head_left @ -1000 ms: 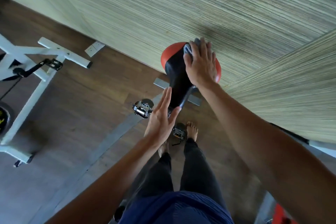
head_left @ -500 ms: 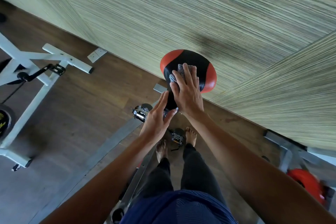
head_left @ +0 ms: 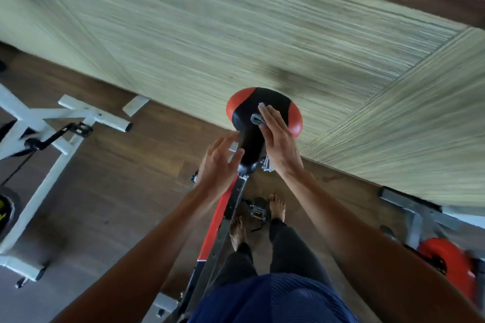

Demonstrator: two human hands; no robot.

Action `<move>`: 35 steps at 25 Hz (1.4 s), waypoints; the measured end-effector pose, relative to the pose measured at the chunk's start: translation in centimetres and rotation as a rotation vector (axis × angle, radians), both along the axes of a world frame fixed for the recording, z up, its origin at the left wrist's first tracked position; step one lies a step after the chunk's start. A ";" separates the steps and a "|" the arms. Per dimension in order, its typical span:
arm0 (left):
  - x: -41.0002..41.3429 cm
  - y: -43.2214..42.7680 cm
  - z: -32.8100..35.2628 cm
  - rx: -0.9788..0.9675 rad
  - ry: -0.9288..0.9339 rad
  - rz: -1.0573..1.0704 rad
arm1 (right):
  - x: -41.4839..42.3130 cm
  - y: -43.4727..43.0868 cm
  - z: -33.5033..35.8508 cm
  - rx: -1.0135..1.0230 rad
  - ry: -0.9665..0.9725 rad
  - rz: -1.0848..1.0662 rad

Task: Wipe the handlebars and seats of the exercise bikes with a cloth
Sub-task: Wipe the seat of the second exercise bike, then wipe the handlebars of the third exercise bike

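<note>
A black and red bike seat (head_left: 246, 105) stands in the middle of the view, on a red and black frame (head_left: 223, 220). My right hand (head_left: 279, 141) lies flat on the seat's right side and presses a grey cloth (head_left: 257, 119) onto it; the cloth shows at the fingertips and below the wrist. My left hand (head_left: 219, 162) is beside the narrow nose of the seat, fingers straight and spread, touching its left edge or just off it. No handlebars are in view.
A white exercise bike (head_left: 39, 144) stands on the wooden floor at the left. Another bike with a red part (head_left: 446, 257) is at the lower right. A pale green textured wall (head_left: 236, 34) runs close behind the seat. My bare feet (head_left: 275, 207) stand beside a pedal.
My right hand has slid with the cloth from the seat's wide rear toward its right side and nose. My left hand stays by the nose, fingers now more spread. The camera has tilted.
</note>
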State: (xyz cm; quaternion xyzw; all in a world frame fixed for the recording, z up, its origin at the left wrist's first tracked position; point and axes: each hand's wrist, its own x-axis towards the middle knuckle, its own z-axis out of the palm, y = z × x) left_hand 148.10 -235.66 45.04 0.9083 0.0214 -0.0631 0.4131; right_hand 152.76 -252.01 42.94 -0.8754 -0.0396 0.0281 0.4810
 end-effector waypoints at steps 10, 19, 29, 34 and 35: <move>3.4 -11.7 8.6 0.070 -0.198 -0.569 | -12.7 -11.4 9.7 0.024 -0.044 -0.543; -7.7 -32.7 14.7 0.052 -0.331 -1.122 | -29.8 -25.0 15.3 0.116 -0.198 -1.082; -28.0 -50.7 17.4 -0.088 -0.315 -1.564 | -50.2 -34.7 17.2 0.076 -0.275 -1.584; -35.8 -57.2 17.8 -0.150 -0.345 -1.818 | -56.7 -36.8 17.9 0.053 -0.325 -1.837; -37.0 -58.6 17.6 -0.164 -0.350 -1.880 | -57.6 -37.1 17.9 0.047 -0.332 -1.894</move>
